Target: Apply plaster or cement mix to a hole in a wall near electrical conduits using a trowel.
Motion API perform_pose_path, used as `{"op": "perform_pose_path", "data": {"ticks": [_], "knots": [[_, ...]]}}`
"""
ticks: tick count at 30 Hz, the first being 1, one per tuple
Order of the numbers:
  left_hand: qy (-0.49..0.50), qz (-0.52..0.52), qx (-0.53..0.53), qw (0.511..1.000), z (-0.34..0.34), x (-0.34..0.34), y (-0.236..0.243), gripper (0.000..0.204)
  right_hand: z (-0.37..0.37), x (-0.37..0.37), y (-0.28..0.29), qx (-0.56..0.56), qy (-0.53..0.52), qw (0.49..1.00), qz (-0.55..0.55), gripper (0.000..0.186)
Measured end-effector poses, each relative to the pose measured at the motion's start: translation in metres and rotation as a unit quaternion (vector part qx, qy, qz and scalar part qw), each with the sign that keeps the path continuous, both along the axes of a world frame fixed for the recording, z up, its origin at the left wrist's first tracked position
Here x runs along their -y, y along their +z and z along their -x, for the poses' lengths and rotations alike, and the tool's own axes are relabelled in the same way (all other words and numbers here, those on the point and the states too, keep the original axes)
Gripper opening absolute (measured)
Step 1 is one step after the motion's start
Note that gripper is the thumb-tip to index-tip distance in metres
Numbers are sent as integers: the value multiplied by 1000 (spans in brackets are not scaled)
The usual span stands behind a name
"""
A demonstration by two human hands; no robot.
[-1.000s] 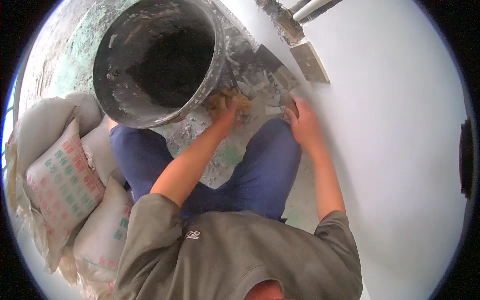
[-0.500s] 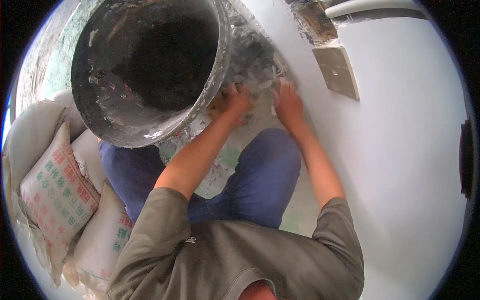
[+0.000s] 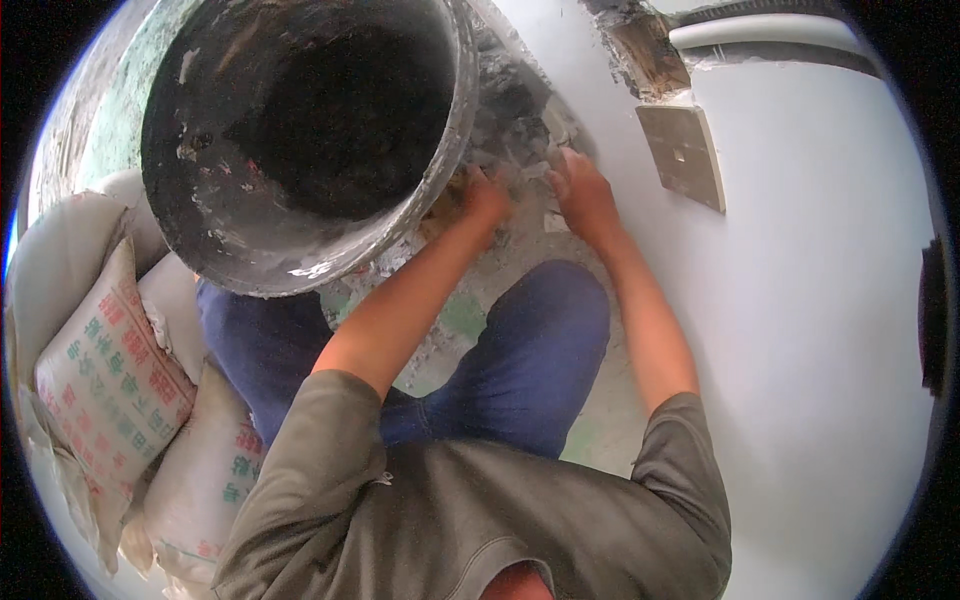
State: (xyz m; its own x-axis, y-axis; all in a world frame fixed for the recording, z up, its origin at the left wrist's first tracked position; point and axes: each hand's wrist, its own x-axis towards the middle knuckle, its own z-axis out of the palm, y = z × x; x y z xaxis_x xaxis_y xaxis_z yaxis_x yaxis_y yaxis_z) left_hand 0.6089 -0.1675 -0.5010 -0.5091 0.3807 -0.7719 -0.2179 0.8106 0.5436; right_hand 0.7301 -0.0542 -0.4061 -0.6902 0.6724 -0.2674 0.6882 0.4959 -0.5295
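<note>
Grey rubble and dust (image 3: 505, 105) lie heaped between a large dark bucket (image 3: 465, 95) and the white wall. My left hand (image 3: 484, 200) is low beside the bucket's right rim, among the debris. Its fingers are blurred, and what they touch does not show. Close to the wall, my right hand (image 3: 583, 197) has its fingers curled down at the rubble. A pale grey chunk lies by its fingertips; whether it is gripped is unclear. The bucket tilts open toward me, its dark inside smeared with dried grey material.
Several filled white sacks (image 3: 115, 385) are stacked at the left. A square switch plate (image 3: 682, 157) is on the wall (image 3: 800, 330) at the right, below a broken-out hole and near a white pipe (image 3: 765, 32). My bent knees flank the dusty floor (image 3: 462, 315).
Both hands have shifted slightly within the rubble, the left a little to the right. The view has moved slightly; the bucket and sacks look otherwise the same.
</note>
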Motion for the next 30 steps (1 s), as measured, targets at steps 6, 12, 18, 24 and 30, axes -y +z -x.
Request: {"op": "perform_pose_path", "data": {"ticks": [6,12,18,24,30], "knots": [[-106,19,92,990,10,9,-12,75,-9,14,46,33,57,998,23,43],[11,-8,219,976,31,14,12,96,-43,18,53,38,27,999,15,47],[-65,25,113,991,25,16,-5,92,-61,24,46,39,-80,992,94,43],[-59,-12,11,998,18,11,5,70,-48,12,61,77,-138,965,207,45],[-126,-40,-90,987,21,20,-15,76,-11,8,79,81,-202,906,364,40]]}}
